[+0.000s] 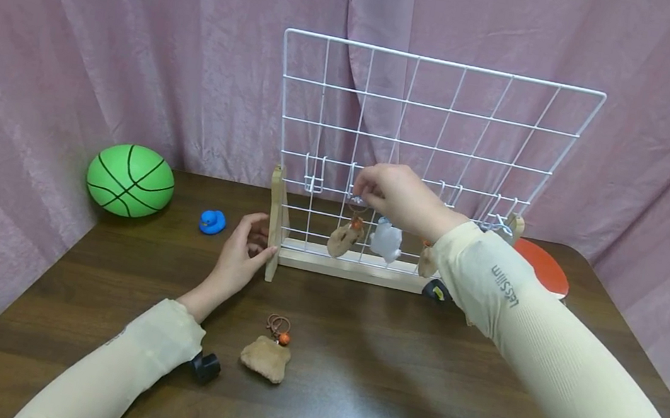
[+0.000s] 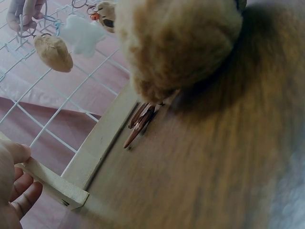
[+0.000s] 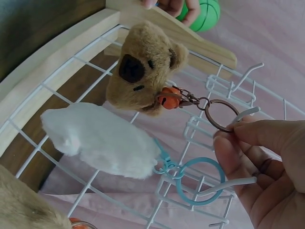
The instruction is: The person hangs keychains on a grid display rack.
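Note:
With thumb and forefinger, my right hand (image 1: 398, 193) pinches the copper ring (image 3: 221, 115) of a brown plush bear-head keychain (image 3: 145, 71), right at the tip of a white wire hook (image 3: 248, 113). An orange bell (image 3: 169, 98) sits on its chain. Beside it, a white plush keychain (image 3: 97, 138) hangs by a blue ring (image 3: 200, 181) from another hook. My left hand (image 1: 241, 253) holds the wooden side post (image 1: 275, 225) of the white wire grid rack (image 1: 411, 102), thumb on its edge. Another brown plush keychain (image 1: 267, 358) lies on the table in front.
A green ball (image 1: 130, 180) and a blue rubber duck (image 1: 212, 222) are at the left. Behind my right forearm lies a red round paddle (image 1: 542, 268). More hooks (image 1: 314, 176) line the grid, and another brown plush (image 1: 427, 261) hangs partly hidden by the sleeve.

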Demonstrator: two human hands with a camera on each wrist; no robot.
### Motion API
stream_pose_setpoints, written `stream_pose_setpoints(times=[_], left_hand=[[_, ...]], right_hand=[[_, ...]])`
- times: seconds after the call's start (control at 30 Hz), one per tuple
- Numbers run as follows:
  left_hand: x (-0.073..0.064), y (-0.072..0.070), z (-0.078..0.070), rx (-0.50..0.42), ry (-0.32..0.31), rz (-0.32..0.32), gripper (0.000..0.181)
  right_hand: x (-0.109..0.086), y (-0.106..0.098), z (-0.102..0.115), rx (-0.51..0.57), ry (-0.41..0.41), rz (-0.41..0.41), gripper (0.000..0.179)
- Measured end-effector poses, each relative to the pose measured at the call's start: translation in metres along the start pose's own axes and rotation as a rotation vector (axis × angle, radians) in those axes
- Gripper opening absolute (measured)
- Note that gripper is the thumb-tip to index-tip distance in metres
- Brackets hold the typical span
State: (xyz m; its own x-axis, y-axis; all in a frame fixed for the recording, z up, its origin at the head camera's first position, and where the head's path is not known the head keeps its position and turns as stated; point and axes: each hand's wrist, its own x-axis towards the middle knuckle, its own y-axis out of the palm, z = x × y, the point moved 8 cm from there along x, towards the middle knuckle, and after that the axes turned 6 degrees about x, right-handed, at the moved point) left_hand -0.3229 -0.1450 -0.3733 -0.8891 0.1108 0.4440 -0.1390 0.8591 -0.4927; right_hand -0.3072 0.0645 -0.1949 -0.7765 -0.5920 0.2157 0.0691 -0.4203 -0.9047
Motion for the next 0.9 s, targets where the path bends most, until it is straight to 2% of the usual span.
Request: stream_pose_setpoints(times=[0.17,0.3,0.43,0.9], left_hand=[[-0.001,-0.001,-0.001,0.013,-0.035,0.01,0.057],[-0.004,-0.005,-0.018,0.014,-0.039,0.017,0.054],[-0.006,-0.007,-0.031,0.021,-0.015,0.01,0.053],[-0.007,-0.009,-0.035,0.014,-0.035,0.022,0.053]], right_hand=[[0.0,-0.001,0.001,0.002,0.004,0.0,0.013],[-0.004,-0.006,0.001,0.022,0.024,-0.024,0.016],[-0.01,-0.012,0.001,0.069,0.049,-0.065,0.016],[-0.034,-0.021,0.012,0.162,0.011,-0.223,0.019]])
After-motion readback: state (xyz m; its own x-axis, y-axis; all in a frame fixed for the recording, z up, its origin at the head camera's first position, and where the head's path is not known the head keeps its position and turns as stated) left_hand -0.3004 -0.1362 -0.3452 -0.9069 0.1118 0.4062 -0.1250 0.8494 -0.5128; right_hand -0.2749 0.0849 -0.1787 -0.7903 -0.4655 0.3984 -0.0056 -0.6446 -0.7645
